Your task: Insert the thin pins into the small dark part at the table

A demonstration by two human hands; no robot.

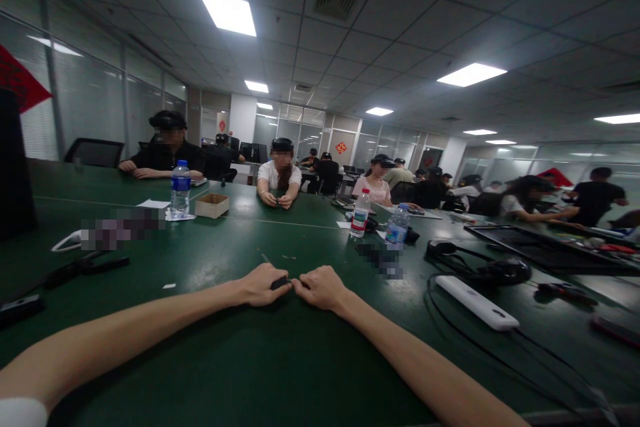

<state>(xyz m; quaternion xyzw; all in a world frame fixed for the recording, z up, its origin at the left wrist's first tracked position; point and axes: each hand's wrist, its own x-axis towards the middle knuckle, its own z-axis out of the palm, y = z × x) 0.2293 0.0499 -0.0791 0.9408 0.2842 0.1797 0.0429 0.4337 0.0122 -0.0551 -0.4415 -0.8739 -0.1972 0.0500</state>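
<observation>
Both my arms reach over the green table [215,360], and my hands are close together near its middle. My left hand [261,284] is closed around a small black object [280,283], whose kind I cannot make out. A thin, pale strip [265,258] shows just above this hand; whether it belongs to the held object is unclear. My right hand [323,287] is closed too, its thumb and fingertips pinched beside the black object's right end. What lies in that pinch is too small to name.
Bottles, one with a blue cap [181,190] and one with a red cap [359,213], stand farther back near an open box [212,205]. At right lie a black headset [480,267], a white power bank [475,303] and cables. Several people sit beyond.
</observation>
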